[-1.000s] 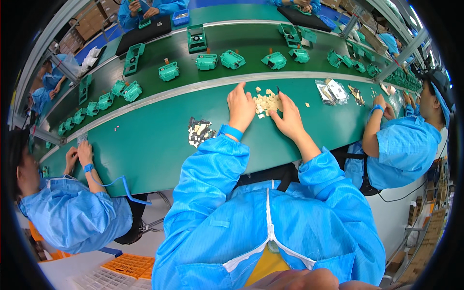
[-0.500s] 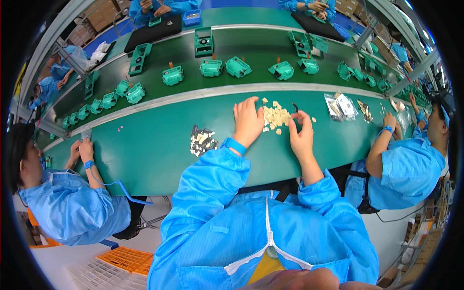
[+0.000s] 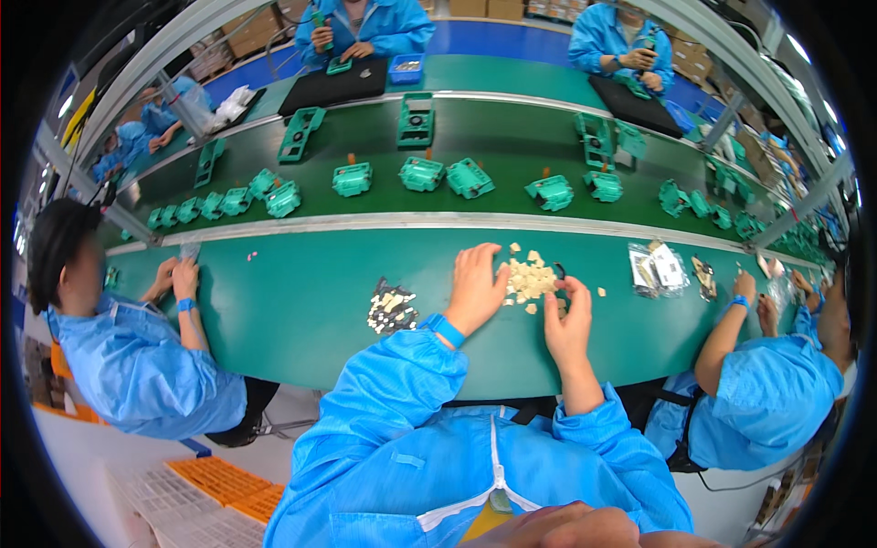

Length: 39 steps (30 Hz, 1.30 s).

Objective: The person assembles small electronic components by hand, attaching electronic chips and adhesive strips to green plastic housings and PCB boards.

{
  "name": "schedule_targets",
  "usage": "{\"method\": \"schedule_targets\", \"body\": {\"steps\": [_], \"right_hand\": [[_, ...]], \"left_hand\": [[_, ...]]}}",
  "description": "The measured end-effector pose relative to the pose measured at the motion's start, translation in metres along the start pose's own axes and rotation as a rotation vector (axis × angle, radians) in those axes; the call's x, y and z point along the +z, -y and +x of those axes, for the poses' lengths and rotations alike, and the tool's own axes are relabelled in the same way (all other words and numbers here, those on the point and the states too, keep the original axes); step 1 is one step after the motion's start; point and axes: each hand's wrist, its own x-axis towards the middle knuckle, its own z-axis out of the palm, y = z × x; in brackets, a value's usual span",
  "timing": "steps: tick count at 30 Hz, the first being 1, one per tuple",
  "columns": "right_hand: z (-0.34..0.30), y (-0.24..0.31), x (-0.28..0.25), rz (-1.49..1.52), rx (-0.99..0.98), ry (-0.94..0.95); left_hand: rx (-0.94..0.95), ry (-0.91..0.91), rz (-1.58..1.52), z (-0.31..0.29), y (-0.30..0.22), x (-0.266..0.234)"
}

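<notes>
A loose heap of small cream-coloured flat pieces point(image 3: 527, 279) lies on the green table in front of me. My left hand point(image 3: 476, 290) rests at the heap's left edge, open, fingers stretched out and thumb beside the pieces. On the other side, my right hand point(image 3: 571, 331) has its thumb and index finger curled close together. A small black curved piece point(image 3: 560, 270) sticks up at those fingertips; the grip on it is partly hidden. Left of my left wrist is a second pile of small black and cream pieces point(image 3: 393, 308).
Clear bags with white cards point(image 3: 656, 269) and a small pile of dark and cream parts point(image 3: 703, 278) lie to the right. Beyond a pale rail point(image 3: 384, 220), several green housings point(image 3: 422, 173) stand on a belt. Co-workers sit on both sides and opposite.
The whole view has tilted upward, so the table and the things on it appear lower. Both my hands stay at the heap, the black piece still at my right fingertips.
</notes>
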Motion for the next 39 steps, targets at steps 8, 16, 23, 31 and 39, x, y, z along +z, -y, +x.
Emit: {"method": "schedule_targets", "body": {"steps": [8,16,23,31,39], "right_hand": [[0.004,-0.007,-0.002,0.057,0.077,0.063],[-0.007,-0.012,-0.005,0.127,0.148,0.058],[0.059,0.007,-0.068,-0.016,-0.144,0.344],[0.205,-0.177,-0.103,-0.494,-0.233,0.115],[0.284,-0.295,-0.116,-0.42,0.423,-0.361]], "left_hand": [[0.018,-0.006,0.056,0.001,-0.002,0.008],[0.024,0.039,0.03,-0.001,-0.005,0.006],[0.012,0.053,0.05,-0.002,-0.003,-0.006],[0.011,0.069,0.09,0.007,-0.013,0.002],[-0.057,0.034,0.071,0.007,-0.009,-0.005]]}}
